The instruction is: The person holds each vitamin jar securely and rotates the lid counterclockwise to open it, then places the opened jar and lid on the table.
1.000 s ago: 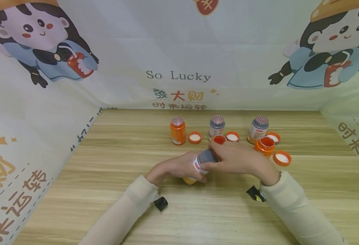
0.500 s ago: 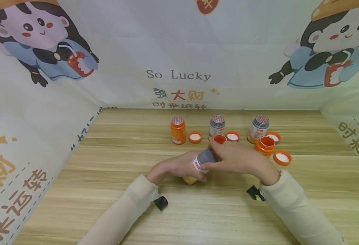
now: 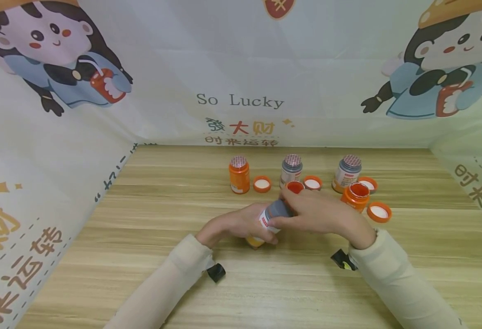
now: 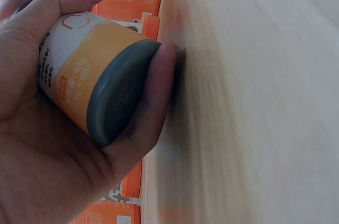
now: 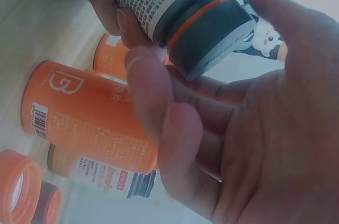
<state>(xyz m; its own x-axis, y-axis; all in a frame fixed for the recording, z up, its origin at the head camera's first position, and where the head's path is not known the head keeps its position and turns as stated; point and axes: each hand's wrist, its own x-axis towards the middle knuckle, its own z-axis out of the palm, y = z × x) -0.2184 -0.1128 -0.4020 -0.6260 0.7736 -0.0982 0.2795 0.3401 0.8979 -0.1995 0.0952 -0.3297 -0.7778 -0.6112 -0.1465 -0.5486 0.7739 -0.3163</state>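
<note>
Tilted over the table is a bottle [image 4: 79,70] with a white and orange label and a dark grey base. My left hand [image 3: 246,221] grips its body, with fingers wrapped round the base in the left wrist view. The bottle's dark grey cap [image 5: 212,36], with an orange ring below it, sits on the neck. My right hand [image 3: 323,212] cups this cap, thumb on one side and curled fingers on the other; the exact contact is partly hidden. Just behind the right hand stands an orange bottle [image 3: 295,186] with an open mouth, mostly covered by the hand.
At the back stand an orange bottle [image 3: 239,178] and two grey-necked bottles [image 3: 292,169] [image 3: 346,176], all foil-topped. An open orange bottle [image 3: 355,197] stands at the right. Several caps lie inside-up, among them one orange cap [image 3: 262,184] and another cap [image 3: 379,212]. Printed cloth [image 3: 241,68] hangs behind.
</note>
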